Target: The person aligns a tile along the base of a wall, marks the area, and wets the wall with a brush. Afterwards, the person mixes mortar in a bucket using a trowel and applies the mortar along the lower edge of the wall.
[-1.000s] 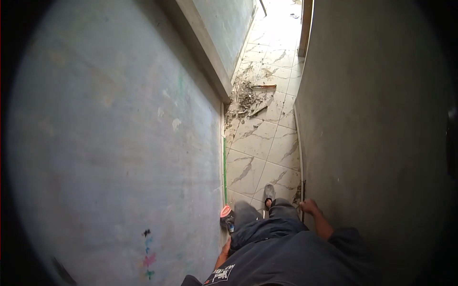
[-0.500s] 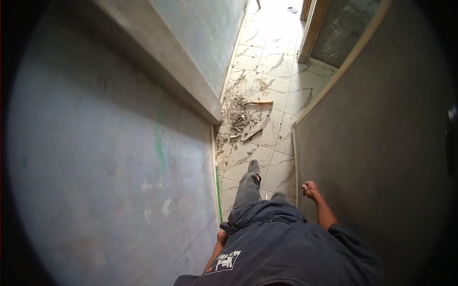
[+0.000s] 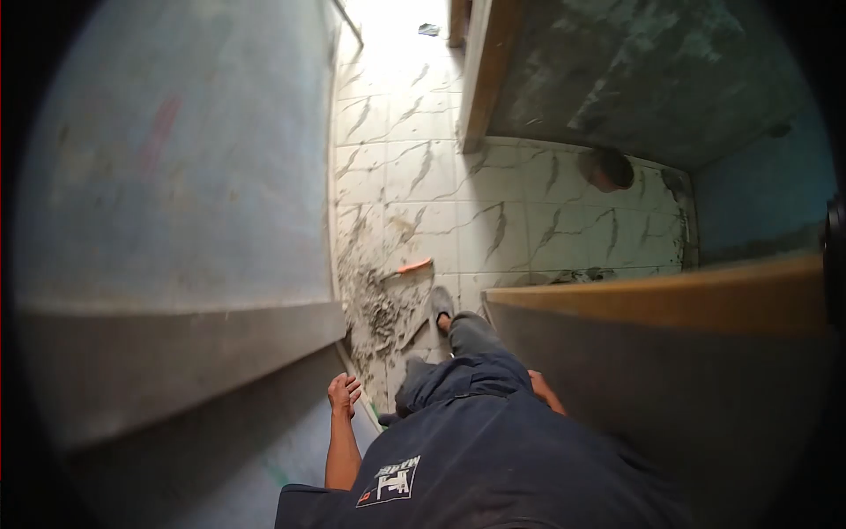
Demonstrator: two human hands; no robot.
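My left hand [image 3: 345, 393] hangs beside my dark shirt near the left wall, its fingers curled, and no object shows in it. On the other side, my right hand [image 3: 538, 383] is partly hidden by my body, close to the brown-edged wall end. Ahead on the tiles lies a heap of grey rubble [image 3: 381, 309]. An orange-handled tool [image 3: 414, 265] rests at the heap's upper edge, and a thin strip [image 3: 414, 333] lies at its lower right. My grey shoe [image 3: 441, 302] is just right of the rubble.
A round bucket-like container [image 3: 610, 170] stands against the far wall of the side room on the right. A wooden door frame [image 3: 480, 79] rises ahead. The wall end [image 3: 652, 295] juts in at the right. A small grey scrap [image 3: 429, 29] lies farther along the floor.
I have moved forward and the view has turned right, showing the side room and container. The rubble is nearer. My left hand has come up into clearer view; my right hand has dropped back beside my body.
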